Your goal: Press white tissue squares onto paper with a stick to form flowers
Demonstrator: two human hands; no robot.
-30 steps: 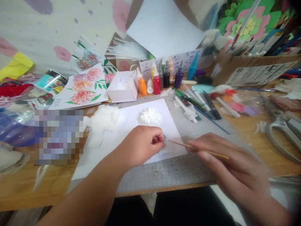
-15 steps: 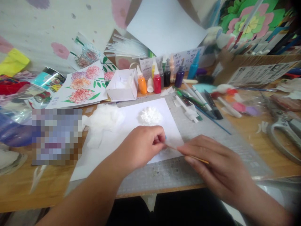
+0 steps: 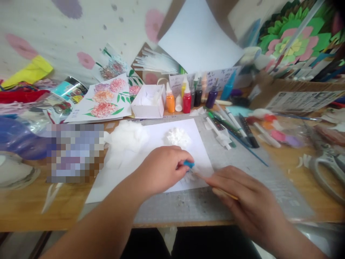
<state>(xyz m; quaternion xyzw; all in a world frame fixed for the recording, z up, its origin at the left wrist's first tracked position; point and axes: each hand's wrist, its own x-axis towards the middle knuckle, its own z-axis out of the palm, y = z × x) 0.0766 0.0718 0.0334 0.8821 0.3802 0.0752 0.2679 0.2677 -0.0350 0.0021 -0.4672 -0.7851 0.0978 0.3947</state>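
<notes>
The left hand [image 3: 164,167] pinches a small blue piece [image 3: 189,164], seemingly steadying it for the thin stick [image 3: 226,193] pinched in the right hand [image 3: 245,190].

A wooden bench [image 3: 21,214] carries a grey cutting mat [image 3: 159,212] across its middle. Along the mat's back edge stand a small open white box [image 3: 148,110] and a cluster of paint bottles [image 3: 186,102], with a cardboard box [image 3: 260,91] farther right. Scissors [image 3: 321,153] lie right of the mat; a forked white strip [image 3: 47,202] lies left.
</notes>
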